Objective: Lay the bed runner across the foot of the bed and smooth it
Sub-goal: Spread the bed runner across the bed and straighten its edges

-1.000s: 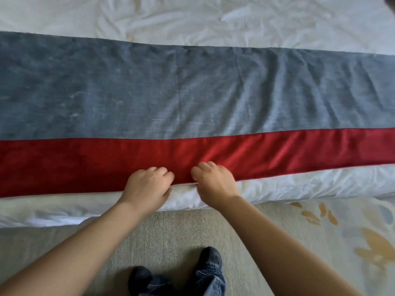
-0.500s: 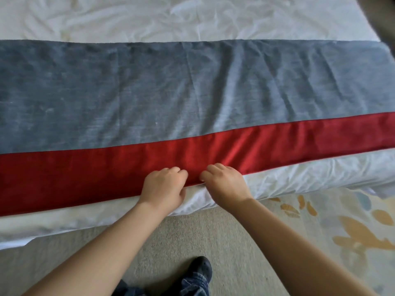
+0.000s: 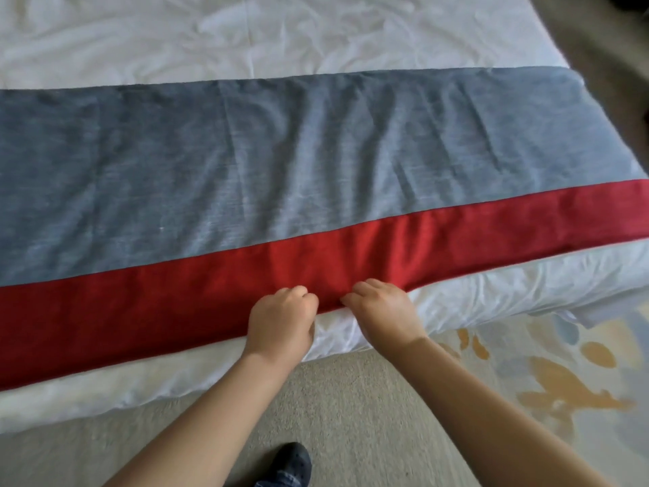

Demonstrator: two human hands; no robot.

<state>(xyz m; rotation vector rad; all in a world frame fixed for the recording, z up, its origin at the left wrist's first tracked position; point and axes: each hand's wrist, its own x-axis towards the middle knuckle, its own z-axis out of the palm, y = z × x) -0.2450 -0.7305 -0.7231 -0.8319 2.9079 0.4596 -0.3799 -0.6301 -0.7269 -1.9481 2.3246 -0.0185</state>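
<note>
So the runner (image 3: pixel 281 163) is lying across the foot of the bed (image 3: pixel 210 36), running the full width from the left edge of the shot to the bed's right edge, where it folds down over the side. It's got a wide grey-blue band on the far side and a red band along the near side. The red hem sits just short of the foot edge, so a strip of white duvet (image 3: pixel 491 297) shows below it. The blue part is not flat: there's a bunch of soft ripples running across it around the middle and toward the right. Both hands are at the red hem, roughly mid-bed and just beside each other. The left hand (image 3: pixel 281 321) has its fingers (image 3: pixel 298 293) curled together and pinching the hem, knuckles up. The right hand (image 3: pixel 384 316) is doing the same thing, fingers bunched and clamped on the red edge, and the fabric puckers a bit right where the two meet. Past the runner it's all crumpled white duvet. Down below is beige carpet (image 3: pixel 351 398), a rug (image 3: pixel 562 381) with orange leafy shapes off to the right, and one dark shoe (image 3: pixel 286 463) poking in at the bottom.
</note>
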